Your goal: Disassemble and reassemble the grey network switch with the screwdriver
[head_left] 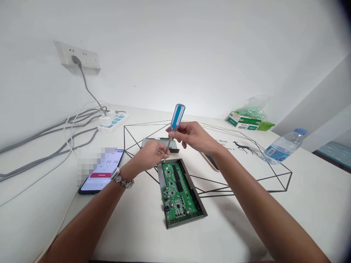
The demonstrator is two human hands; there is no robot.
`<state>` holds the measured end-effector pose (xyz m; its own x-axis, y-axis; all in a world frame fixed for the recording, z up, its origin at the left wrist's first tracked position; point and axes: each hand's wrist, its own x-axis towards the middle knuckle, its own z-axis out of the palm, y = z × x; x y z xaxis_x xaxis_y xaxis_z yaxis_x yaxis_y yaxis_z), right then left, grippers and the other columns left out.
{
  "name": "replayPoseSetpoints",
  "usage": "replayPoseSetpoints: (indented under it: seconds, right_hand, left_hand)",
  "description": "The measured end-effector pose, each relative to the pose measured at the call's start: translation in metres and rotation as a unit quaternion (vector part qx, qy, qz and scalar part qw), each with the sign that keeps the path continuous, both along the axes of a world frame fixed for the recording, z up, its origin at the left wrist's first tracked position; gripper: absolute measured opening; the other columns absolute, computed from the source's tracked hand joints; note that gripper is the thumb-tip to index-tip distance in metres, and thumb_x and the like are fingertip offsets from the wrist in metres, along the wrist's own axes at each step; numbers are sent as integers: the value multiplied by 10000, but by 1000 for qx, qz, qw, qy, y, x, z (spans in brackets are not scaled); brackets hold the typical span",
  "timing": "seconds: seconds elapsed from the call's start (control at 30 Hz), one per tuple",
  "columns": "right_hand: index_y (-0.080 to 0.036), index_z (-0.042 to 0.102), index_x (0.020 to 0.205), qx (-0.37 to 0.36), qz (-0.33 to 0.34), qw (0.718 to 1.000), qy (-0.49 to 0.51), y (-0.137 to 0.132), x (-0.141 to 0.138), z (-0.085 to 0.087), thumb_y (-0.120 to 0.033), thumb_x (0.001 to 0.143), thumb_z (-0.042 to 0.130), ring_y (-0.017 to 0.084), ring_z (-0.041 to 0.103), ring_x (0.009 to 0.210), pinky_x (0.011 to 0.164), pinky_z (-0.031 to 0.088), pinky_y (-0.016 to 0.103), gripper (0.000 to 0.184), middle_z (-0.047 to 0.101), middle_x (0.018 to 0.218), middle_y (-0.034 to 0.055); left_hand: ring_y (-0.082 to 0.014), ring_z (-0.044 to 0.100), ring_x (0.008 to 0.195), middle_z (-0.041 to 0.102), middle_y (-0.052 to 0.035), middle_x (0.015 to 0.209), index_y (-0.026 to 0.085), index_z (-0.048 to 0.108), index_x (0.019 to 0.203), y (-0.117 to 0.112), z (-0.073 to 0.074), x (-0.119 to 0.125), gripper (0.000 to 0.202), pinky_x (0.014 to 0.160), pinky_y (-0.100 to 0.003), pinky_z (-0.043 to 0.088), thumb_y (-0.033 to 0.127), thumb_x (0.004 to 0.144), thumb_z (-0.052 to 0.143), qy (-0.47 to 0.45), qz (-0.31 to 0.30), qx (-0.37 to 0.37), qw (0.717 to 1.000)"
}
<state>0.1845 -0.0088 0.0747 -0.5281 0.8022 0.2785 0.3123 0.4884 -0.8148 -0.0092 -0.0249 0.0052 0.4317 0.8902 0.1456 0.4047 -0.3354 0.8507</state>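
Holding a screwdriver in my right hand, blue-and-white handle up, fingers and thumb clamped on its lower end. Shaft tilts down toward the top end of a green circuit board, which sits in a metal tray mid-worktop, nearer the front edge. Tip hidden behind my left hand, which hovers over the board's top end. Left fingers curled together right at the shaft; can't tell if they're pinching anything. Metal bracket lies just behind the board. Metal-band watch on my left wrist.

Phone showing a timer lies left of the board, beside my left forearm. Dark flat device partly under my right hand. Power strip and grey cables along the back-left edge, wall socket above. Green packet at the back-right corner. Water bottle on its side near the right edge.
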Motion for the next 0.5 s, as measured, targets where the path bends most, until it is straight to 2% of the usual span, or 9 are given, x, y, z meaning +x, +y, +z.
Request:
replayPoseSetpoints:
  seconds: [0.1, 0.2, 0.33, 0.4, 0.47, 0.5]
  right_hand:
    - [-196, 653, 752, 66, -54, 996, 8, 2, -6, -7, -437, 805, 754, 118, 454, 612, 520, 374, 274, 267, 556, 678, -10]
    - [-216, 471, 622, 120, -118, 985, 45, 3, -19, -17, -397, 790, 765, 108, 397, 572, 544, 334, 285, 384, 440, 591, -48]
    - [-229, 322, 560, 130, -224, 962, 83, 1, -34, -28, -392, 802, 740, 109, 381, 540, 534, 326, 297, 510, 422, 553, -42]
    - [-230, 324, 555, 114, -229, 964, 76, 1, -35, -26, -445, 804, 738, 109, 372, 532, 524, 320, 298, 529, 420, 545, -38]
    - [-222, 440, 608, 100, -188, 976, 53, 0, -28, -18, -466, 798, 747, 112, 401, 547, 522, 329, 295, 436, 471, 589, -29]
    - [-218, 532, 700, 100, -156, 982, 45, 0, -23, -13, -442, 797, 754, 118, 442, 579, 532, 350, 293, 331, 534, 664, -16]
  left_hand:
    - [-220, 704, 801, 743, -62, 806, 170, 729, 858, 1, 0, 0, 159, 689, -298, 534, 256, 805, 605, 6, -1, -7, 1000]
    - [-218, 697, 807, 744, -66, 826, 161, 720, 854, 0, 0, 2, 152, 700, -298, 526, 249, 804, 606, 19, 14, -4, 1000]
    - [-199, 651, 667, 702, -36, 699, 165, 710, 775, -1, 0, 4, 222, 592, -285, 475, 356, 835, 613, 43, 35, 43, 998]
    - [-197, 646, 658, 699, -36, 688, 164, 720, 771, -2, 1, 3, 255, 584, -281, 469, 367, 852, 590, 42, 32, 55, 997]
    - [-198, 657, 683, 715, -43, 720, 161, 732, 792, -2, 1, 3, 262, 597, -277, 479, 359, 859, 576, 35, 27, 50, 998]
    - [-199, 660, 692, 722, -46, 734, 160, 735, 799, -2, 1, 2, 267, 601, -276, 483, 361, 862, 572, 34, 25, 44, 998]
